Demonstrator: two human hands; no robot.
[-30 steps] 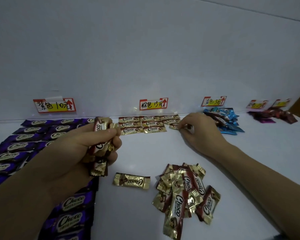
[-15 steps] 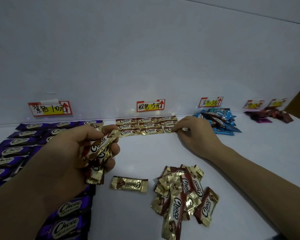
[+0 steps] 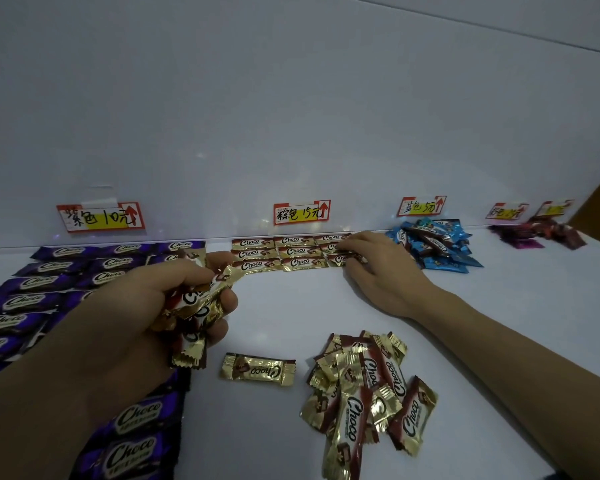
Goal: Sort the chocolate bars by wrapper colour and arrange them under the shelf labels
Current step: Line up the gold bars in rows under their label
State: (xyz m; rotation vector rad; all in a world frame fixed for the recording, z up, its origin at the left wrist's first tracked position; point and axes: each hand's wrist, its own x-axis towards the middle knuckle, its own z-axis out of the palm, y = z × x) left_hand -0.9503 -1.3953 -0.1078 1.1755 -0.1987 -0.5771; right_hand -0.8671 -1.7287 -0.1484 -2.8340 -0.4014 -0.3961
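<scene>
Labels (image 3: 302,213) number five; brown bars (image 3: 296,251) form three rows of three.

5 labels (image 3: 302,213), 9 brown bars (image 3: 298,251) in rows

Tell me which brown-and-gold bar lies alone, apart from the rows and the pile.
The single bar lying flat between the left hand and the loose pile. It touches no other bar, and its Choco print reads upside down.

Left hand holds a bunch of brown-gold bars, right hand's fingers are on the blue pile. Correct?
No. Head view: the left hand does hold brown-gold bars, but the fingers of the right hand are on the brown rows under the middle label, not on the blue pile.
</scene>
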